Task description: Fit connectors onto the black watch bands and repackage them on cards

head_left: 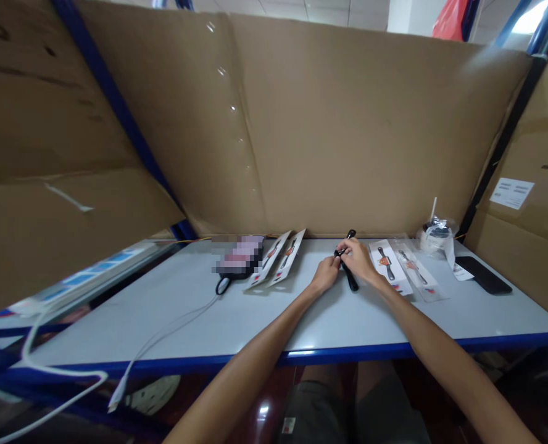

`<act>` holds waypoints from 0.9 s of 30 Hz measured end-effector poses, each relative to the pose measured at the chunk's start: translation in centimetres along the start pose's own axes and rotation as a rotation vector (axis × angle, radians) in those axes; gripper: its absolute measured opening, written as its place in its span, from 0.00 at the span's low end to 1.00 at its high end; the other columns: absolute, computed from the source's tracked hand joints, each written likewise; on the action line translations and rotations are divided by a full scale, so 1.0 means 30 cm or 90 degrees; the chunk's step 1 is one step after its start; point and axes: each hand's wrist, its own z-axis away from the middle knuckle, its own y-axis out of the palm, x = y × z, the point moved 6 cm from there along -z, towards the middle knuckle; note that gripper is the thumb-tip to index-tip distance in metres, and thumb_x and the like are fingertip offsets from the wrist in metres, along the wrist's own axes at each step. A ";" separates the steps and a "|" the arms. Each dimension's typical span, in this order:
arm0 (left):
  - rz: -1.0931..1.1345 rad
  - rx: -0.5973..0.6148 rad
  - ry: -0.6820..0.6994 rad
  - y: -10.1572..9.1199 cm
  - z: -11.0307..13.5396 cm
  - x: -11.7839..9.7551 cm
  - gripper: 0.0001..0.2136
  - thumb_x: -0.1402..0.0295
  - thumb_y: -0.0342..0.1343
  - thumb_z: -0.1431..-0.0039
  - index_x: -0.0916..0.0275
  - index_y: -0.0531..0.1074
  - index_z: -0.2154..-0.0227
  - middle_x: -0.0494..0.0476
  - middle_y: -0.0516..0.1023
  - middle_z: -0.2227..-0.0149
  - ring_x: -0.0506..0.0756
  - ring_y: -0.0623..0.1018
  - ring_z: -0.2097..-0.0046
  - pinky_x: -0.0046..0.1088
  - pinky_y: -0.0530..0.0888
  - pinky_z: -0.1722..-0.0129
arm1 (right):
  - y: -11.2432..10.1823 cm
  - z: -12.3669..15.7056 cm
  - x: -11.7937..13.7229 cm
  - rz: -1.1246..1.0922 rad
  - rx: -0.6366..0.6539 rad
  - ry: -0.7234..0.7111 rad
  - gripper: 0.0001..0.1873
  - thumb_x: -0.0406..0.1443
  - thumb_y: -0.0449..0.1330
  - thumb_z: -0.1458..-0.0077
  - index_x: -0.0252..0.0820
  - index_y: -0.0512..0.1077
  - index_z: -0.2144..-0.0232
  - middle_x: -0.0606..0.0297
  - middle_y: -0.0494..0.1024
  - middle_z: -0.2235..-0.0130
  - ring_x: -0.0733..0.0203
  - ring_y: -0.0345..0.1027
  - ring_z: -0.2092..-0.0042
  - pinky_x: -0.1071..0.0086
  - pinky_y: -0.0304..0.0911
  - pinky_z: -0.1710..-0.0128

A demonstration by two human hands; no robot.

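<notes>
A black two-handled spokeshave (pixel 350 281) lies at the middle of the table, one handle pointing toward me and the other toward the back wall. My left hand (pixel 326 274) is closed, its fingertips pinching the tool's middle from the left. From the right, my right hand (pixel 356 258) curls over the same middle part with its fingers bent together. The fingers hide most of the tool's centre. Just right of my right hand lie a printed card (pixel 389 277) picturing a similar tool and a clear plastic package (pixel 419 271).
Two printed cards (pixel 287 259) lean left of my hands, beside a phone (pixel 241 262) with a strap. A white cable (pixel 172 327) crosses the left side. At right are a dark phone (pixel 483 275) and a plastic-wrapped tub (pixel 435 237). Cardboard walls (pixel 371 135) enclose the table.
</notes>
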 end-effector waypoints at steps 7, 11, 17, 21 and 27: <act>-0.006 -0.017 -0.008 -0.002 0.003 -0.001 0.18 0.63 0.47 0.32 0.59 0.66 0.80 0.55 0.71 0.81 0.56 0.74 0.72 0.29 0.65 0.69 | 0.001 -0.003 -0.049 -0.011 -0.039 0.118 0.07 0.39 0.63 0.44 0.43 0.72 0.70 0.68 0.77 0.72 0.60 0.71 0.67 0.70 0.63 0.64; -0.019 -0.013 0.007 -0.004 0.006 -0.018 0.17 0.67 0.48 0.32 0.59 0.66 0.79 0.58 0.75 0.76 0.58 0.75 0.68 0.30 0.65 0.65 | 0.006 -0.002 -0.047 0.029 -0.006 0.127 0.09 0.36 0.62 0.41 0.43 0.72 0.74 0.67 0.79 0.72 0.62 0.72 0.69 0.71 0.61 0.67; -0.009 -0.003 0.015 -0.010 0.004 -0.025 0.15 0.67 0.47 0.34 0.60 0.66 0.78 0.59 0.76 0.74 0.58 0.75 0.66 0.30 0.64 0.64 | 0.000 0.005 -0.008 0.074 0.015 0.083 0.03 0.32 0.63 0.41 0.43 0.74 0.68 0.67 0.81 0.69 0.62 0.75 0.66 0.72 0.62 0.64; 0.002 0.022 -0.001 -0.001 0.002 -0.015 0.17 0.65 0.45 0.32 0.59 0.64 0.79 0.55 0.70 0.81 0.56 0.73 0.71 0.29 0.64 0.68 | -0.001 0.005 0.010 0.119 0.030 0.039 0.06 0.28 0.60 0.42 0.43 0.75 0.63 0.66 0.80 0.68 0.61 0.73 0.65 0.71 0.61 0.62; 0.008 0.028 -0.020 0.007 0.006 -0.001 0.19 0.58 0.46 0.32 0.60 0.66 0.78 0.52 0.67 0.83 0.54 0.71 0.75 0.27 0.63 0.72 | -0.003 0.001 0.002 0.071 0.012 -0.011 0.12 0.24 0.57 0.49 0.42 0.77 0.68 0.65 0.76 0.65 0.61 0.70 0.65 0.70 0.62 0.61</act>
